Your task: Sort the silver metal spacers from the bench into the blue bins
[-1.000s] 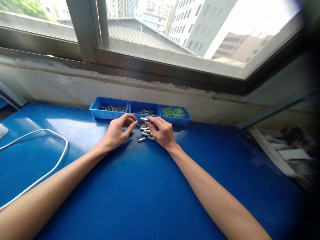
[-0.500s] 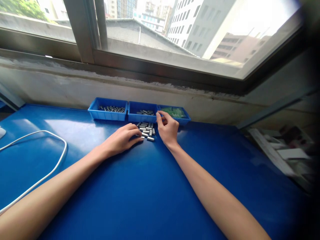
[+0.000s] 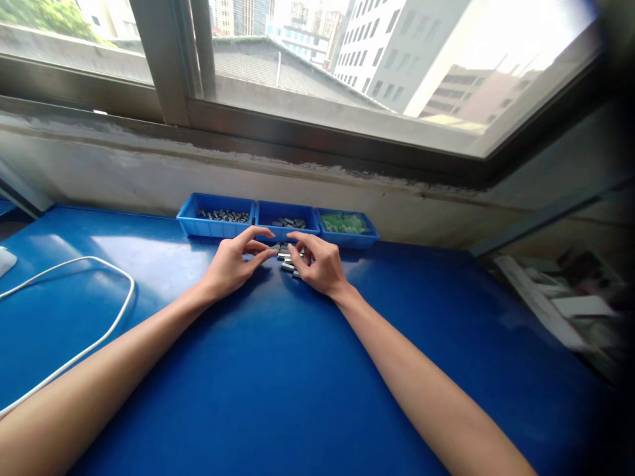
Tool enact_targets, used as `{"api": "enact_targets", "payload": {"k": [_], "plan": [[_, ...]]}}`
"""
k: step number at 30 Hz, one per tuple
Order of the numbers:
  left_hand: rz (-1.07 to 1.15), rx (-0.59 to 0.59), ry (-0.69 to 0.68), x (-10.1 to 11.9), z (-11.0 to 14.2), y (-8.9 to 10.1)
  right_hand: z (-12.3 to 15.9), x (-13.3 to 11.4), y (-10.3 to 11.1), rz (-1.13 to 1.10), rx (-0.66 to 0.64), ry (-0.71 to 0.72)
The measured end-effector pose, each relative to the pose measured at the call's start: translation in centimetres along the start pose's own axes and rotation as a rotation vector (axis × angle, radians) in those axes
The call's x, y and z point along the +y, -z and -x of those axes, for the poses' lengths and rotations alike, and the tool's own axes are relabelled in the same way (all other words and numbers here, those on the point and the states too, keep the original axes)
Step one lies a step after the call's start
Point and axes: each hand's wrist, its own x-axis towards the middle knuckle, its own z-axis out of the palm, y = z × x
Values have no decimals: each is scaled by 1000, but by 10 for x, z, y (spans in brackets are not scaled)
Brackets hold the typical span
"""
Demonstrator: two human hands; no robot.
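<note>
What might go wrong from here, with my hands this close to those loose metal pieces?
The left hand or right hand might scatter the loose metal pieces, since they lie unenclosed on the table. Your left forearm could also snag the white cable, which runs close beside it.

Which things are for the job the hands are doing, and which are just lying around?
Probably for the job:
metal pieces near left hand and right hand
left box, middle box, right box

Probably just lying around:
white cord
white thing at left edge, partly cut off
</note>
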Motion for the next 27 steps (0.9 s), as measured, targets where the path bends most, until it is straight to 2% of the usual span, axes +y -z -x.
{"api": "enact_targets", "payload": {"k": [3, 7, 16, 19, 21, 22, 24, 27], "plan": [[35, -27, 8, 0, 0, 0, 1, -2, 0, 27, -70, 96], [31, -66, -14, -2, 0, -1, 1, -1, -1, 75, -89, 181], [-13, -58, -26, -3, -1, -1, 0, -2, -1, 178, -129, 222], [-218, 47, -117, -2, -2, -2, 0, -4, -1, 205, -103, 126], [-397, 84, -250, 0, -1, -3, -1, -1, -2, 199, 6, -18], [-474, 54, -331, 1, -1, -4, -2, 1, -2, 193, 81, -103], [-584, -88, -483, 4, 0, -7, -3, 6, -2, 183, 213, -251], [-641, -330, -621, 8, 1, -10, -5, 14, -3, 171, 271, -355]]}}
